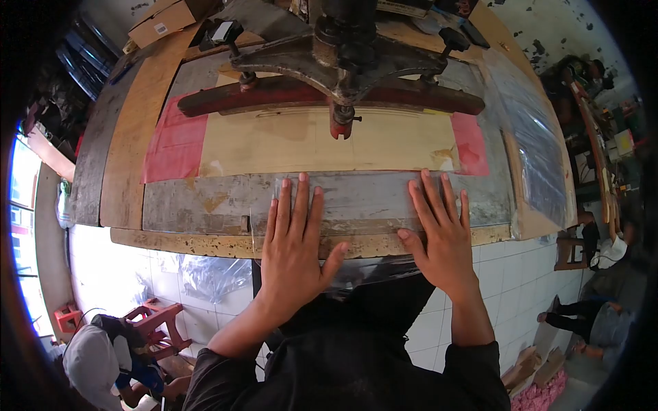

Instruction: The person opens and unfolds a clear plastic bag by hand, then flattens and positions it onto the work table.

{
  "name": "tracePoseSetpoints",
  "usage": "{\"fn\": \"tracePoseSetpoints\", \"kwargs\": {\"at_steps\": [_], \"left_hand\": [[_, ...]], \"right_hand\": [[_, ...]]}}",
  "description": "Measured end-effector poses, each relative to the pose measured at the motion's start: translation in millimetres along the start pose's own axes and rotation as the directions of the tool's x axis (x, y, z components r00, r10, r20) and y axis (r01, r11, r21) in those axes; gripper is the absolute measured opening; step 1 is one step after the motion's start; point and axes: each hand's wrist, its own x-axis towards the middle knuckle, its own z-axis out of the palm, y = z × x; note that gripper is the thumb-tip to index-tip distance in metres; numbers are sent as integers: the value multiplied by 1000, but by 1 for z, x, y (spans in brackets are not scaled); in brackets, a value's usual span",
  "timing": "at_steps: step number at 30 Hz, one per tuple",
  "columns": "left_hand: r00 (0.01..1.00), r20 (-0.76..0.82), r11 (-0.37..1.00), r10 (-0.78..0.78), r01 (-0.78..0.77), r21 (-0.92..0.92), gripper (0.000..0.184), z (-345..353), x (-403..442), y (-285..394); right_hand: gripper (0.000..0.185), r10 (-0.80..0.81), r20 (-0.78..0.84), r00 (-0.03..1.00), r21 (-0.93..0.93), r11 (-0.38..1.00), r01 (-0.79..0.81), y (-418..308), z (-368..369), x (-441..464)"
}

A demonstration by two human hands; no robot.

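The bench point(123, 137) spans the scene, with a metal press point(343, 51) over its far part and a red bar point(274, 96) running left to right. Below the bar lies a yellow sheet point(308, 140), pink patches point(175, 140) at its left and right ends. Nearer, clear film point(363, 198) lies along the bench's near edge. The left hand point(293, 240) and right hand point(440, 233) rest on it, well apart, each grip flattened, fingers spread, fingertips near the yellow sheet.

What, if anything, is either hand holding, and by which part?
Nothing is gripped: left hand and right hand rest open, palms down, on clear plastic sheet.
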Motion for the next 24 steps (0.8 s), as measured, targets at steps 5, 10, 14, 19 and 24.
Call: {"fn": "tracePoseSetpoints", "kwargs": {"at_steps": [5,10,14,19,24], "left_hand": [[1000,-1,1000,5,-5,5,80,1,-1,-1],[1000,12,1000,16,-16,5,81,-3,-1,-3],[1000,-2,1000,10,-10,-7,78,0,-2,-4],[999,-14,999,31,-30,22,74,1,-3,-2],[999,-25,999,42,-41,32,73,1,-1,3]], "right_hand": [[78,31,8,999,162,986,-32,11,1,0],[83,26,-23,999,-11,1000,-26,10,4,-2],[83,71,-61,996,104,992,-65,10,5,-3],[77,79,-26,997,91,993,-77,9,3,-3],[69,-6,2,1000,-29,1000,6,-15,-3,-1]]}}
